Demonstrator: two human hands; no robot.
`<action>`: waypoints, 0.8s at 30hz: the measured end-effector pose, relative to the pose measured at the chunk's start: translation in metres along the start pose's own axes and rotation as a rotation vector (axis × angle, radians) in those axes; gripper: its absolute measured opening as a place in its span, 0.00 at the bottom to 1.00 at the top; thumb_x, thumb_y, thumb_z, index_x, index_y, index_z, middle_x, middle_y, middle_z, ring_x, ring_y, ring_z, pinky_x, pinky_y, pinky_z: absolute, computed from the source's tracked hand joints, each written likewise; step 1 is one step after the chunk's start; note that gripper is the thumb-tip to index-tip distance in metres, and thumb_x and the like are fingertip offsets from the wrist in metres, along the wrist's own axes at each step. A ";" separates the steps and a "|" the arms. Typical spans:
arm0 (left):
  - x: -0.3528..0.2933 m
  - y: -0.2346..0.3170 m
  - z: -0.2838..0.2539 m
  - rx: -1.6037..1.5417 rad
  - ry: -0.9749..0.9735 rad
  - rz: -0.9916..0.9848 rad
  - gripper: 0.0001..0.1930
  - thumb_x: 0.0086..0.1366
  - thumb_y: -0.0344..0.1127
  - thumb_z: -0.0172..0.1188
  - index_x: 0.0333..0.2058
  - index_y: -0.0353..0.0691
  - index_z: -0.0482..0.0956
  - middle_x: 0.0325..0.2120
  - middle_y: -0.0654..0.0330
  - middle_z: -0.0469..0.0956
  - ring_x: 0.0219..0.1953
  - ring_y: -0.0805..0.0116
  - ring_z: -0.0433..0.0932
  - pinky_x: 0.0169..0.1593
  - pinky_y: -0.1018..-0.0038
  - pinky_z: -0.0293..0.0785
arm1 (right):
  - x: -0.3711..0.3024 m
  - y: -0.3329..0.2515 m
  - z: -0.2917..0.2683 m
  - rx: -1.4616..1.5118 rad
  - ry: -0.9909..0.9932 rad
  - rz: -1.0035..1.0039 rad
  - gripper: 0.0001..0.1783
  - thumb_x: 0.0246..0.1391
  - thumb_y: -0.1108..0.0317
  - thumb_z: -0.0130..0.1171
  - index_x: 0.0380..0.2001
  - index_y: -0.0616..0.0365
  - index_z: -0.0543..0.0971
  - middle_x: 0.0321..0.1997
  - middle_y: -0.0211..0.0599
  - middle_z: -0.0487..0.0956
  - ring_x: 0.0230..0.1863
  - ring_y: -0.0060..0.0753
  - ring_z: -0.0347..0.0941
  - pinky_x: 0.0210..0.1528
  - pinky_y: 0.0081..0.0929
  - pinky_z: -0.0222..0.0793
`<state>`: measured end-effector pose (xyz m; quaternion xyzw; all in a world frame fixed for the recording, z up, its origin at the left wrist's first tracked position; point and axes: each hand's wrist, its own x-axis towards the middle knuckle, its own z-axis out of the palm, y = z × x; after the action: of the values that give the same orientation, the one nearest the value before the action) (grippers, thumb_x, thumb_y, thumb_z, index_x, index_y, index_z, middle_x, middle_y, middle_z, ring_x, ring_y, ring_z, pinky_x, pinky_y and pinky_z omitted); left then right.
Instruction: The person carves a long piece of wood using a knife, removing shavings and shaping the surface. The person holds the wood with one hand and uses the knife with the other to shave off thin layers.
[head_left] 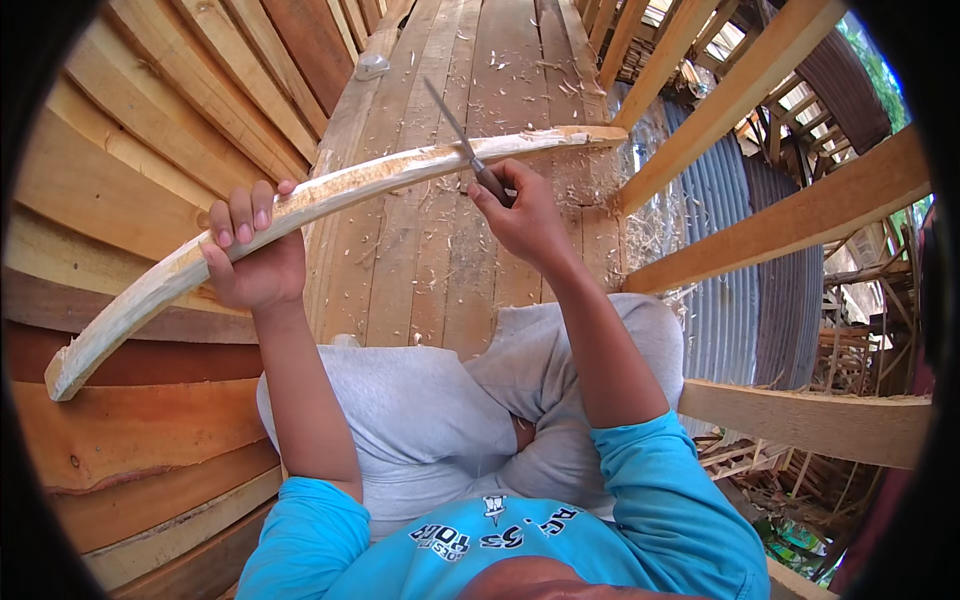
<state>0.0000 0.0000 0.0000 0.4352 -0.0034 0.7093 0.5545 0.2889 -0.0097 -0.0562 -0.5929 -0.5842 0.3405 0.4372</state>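
Observation:
A long pale wooden pole [370, 178], partly peeled and roughly shaved, stretches across in front of me from lower left to upper right; the fisheye view makes it look bowed. My left hand [256, 245] is wrapped round it left of the middle. In my right hand [520, 208] is a knife [468, 148] with a dark handle and a long thin blade. The blade points up and to the left and crosses the pole right of its middle. Whether the edge bites into the wood I cannot tell.
I sit on a plank floor [420, 270] strewn with wood shavings [500, 90]. A board wall [130, 170] rises at left. Wooden railing bars [780, 210] stand at right, with corrugated metal sheets [720, 270] beyond. A small clear crumpled item [371, 66] lies far left by the wall.

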 end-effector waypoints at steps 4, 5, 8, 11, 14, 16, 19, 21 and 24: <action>-0.007 -0.006 0.007 0.003 0.052 0.018 0.16 0.62 0.52 0.65 0.25 0.57 0.68 0.23 0.76 0.64 0.34 0.76 0.66 0.60 0.60 0.59 | -0.006 -0.013 0.003 -0.068 -0.005 0.060 0.22 0.62 0.51 0.55 0.31 0.63 0.78 0.26 0.48 0.79 0.30 0.50 0.77 0.37 0.45 0.69; -0.010 -0.008 0.008 -0.002 0.066 0.023 0.15 0.62 0.51 0.65 0.25 0.57 0.68 0.23 0.76 0.64 0.34 0.76 0.66 0.59 0.61 0.59 | -0.008 -0.021 0.004 -0.116 -0.034 0.115 0.22 0.63 0.51 0.54 0.31 0.63 0.78 0.25 0.49 0.78 0.30 0.53 0.76 0.37 0.45 0.69; -0.004 -0.007 0.013 0.003 0.066 0.023 0.16 0.63 0.51 0.64 0.25 0.56 0.67 0.21 0.76 0.63 0.33 0.76 0.66 0.59 0.61 0.60 | -0.012 -0.051 0.012 -0.235 -0.075 0.045 0.28 0.66 0.49 0.46 0.27 0.63 0.79 0.23 0.55 0.78 0.31 0.60 0.76 0.38 0.48 0.70; -0.001 -0.004 0.013 0.029 0.080 0.024 0.15 0.63 0.49 0.63 0.24 0.57 0.67 0.20 0.76 0.62 0.32 0.77 0.66 0.57 0.63 0.60 | -0.011 -0.066 0.028 -0.308 0.011 0.129 0.33 0.67 0.49 0.40 0.20 0.64 0.80 0.22 0.60 0.78 0.30 0.64 0.76 0.37 0.52 0.71; 0.003 -0.003 0.016 0.055 0.084 0.022 0.13 0.62 0.44 0.62 0.23 0.56 0.66 0.20 0.76 0.61 0.31 0.77 0.65 0.56 0.64 0.61 | 0.001 -0.052 0.042 -0.371 0.239 0.044 0.34 0.65 0.52 0.37 0.16 0.66 0.80 0.21 0.63 0.77 0.28 0.67 0.76 0.36 0.56 0.71; 0.003 -0.001 0.010 0.040 0.069 0.017 0.12 0.61 0.41 0.60 0.22 0.56 0.66 0.19 0.76 0.61 0.31 0.77 0.65 0.55 0.65 0.61 | 0.000 -0.052 0.044 -0.415 0.259 0.043 0.32 0.63 0.55 0.39 0.17 0.67 0.80 0.21 0.62 0.77 0.27 0.67 0.77 0.36 0.56 0.72; 0.004 0.002 0.005 0.032 0.050 0.007 0.12 0.59 0.39 0.60 0.21 0.55 0.65 0.19 0.75 0.61 0.30 0.77 0.64 0.54 0.65 0.61 | 0.000 -0.050 0.043 -0.453 0.282 0.030 0.29 0.61 0.57 0.40 0.16 0.67 0.80 0.20 0.62 0.77 0.26 0.66 0.77 0.36 0.56 0.72; 0.004 0.004 0.003 0.037 0.040 0.002 0.12 0.58 0.39 0.60 0.21 0.55 0.65 0.19 0.75 0.61 0.30 0.77 0.64 0.54 0.66 0.60 | 0.000 -0.049 0.041 -0.480 0.280 0.035 0.28 0.61 0.58 0.41 0.18 0.67 0.80 0.21 0.62 0.77 0.26 0.65 0.77 0.35 0.55 0.73; 0.004 0.005 0.001 0.055 0.036 -0.003 0.13 0.58 0.40 0.60 0.20 0.55 0.65 0.19 0.75 0.61 0.30 0.77 0.64 0.55 0.66 0.60 | 0.006 -0.042 0.036 -0.568 0.272 0.047 0.26 0.60 0.59 0.42 0.24 0.69 0.81 0.25 0.62 0.79 0.29 0.62 0.78 0.34 0.53 0.73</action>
<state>-0.0031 0.0011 0.0056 0.4375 0.0267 0.7160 0.5433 0.2395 -0.0022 -0.0308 -0.7447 -0.5783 0.0912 0.3206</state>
